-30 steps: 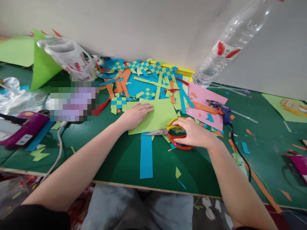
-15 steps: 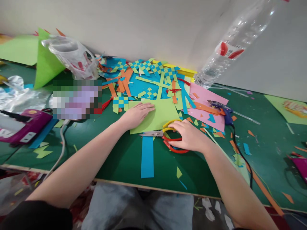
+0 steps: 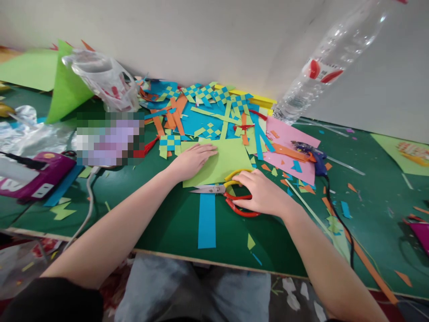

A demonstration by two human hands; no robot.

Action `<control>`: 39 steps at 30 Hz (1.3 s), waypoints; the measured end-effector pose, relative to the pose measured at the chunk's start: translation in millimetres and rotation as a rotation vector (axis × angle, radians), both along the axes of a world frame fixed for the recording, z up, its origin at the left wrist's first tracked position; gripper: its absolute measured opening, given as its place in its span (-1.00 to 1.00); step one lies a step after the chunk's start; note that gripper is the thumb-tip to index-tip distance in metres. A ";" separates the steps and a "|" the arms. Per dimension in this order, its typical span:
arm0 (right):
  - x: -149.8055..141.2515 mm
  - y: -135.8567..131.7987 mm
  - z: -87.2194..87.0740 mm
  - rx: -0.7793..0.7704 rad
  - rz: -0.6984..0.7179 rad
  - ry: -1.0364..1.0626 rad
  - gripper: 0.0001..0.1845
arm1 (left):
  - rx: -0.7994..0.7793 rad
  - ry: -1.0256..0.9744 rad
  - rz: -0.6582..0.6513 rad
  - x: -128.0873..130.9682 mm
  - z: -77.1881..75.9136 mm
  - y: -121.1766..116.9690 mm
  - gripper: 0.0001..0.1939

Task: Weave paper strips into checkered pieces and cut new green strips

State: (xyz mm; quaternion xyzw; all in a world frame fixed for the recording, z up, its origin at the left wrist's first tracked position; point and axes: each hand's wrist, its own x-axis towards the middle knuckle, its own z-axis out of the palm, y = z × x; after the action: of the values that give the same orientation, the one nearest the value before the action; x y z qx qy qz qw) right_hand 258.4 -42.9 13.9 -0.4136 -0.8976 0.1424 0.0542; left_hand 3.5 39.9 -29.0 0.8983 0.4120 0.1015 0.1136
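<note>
My left hand lies flat, fingers stretched, on a light green sheet of paper. In my right hand is a pair of scissors with yellow and red handles. Their blades point left along the sheet's near edge, slightly parted. Below the blades a blue paper strip runs toward the table's front edge. Beyond the sheet lie woven blue-and-green checkered pieces, loose strips and a blue sheet.
A hot glue gun with a black cord rests on pink paper at the right. Behind it leans a clear plastic bottle. On the left are a bagged cup, a purple box-like device and a white cable. Paper scraps dot the green table.
My right hand has shifted the scissors slightly left along the sheet's near edge. My left hand stays on the paper, and the view has moved a little.
</note>
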 end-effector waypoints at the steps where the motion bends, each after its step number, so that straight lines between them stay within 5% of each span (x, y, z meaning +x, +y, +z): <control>1: -1.0 -0.4 0.2 0.004 0.001 -0.003 -0.51 | -0.001 0.000 0.000 0.0 0.1 -0.1 -0.49; 24: -14.0 -7.2 -3.2 0.042 0.057 -0.056 -0.56 | -0.006 -0.023 -0.002 -0.2 -1.3 0.3 -0.50; 33: -5.9 -5.0 7.0 -0.098 0.114 0.027 -0.59 | -0.002 -0.049 -0.019 -1.1 -1.4 0.7 -0.51; 39: 31.1 13.4 5.4 -0.121 -0.114 0.129 -0.57 | 0.000 -0.085 0.034 -1.4 1.7 -1.7 -0.54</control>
State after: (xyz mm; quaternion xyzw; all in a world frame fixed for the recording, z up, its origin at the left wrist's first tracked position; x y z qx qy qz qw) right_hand 289.5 -29.5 19.2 -0.4567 -0.8570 0.2190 0.0948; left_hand 2.1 38.1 -27.3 0.8862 0.4219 0.1413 0.1293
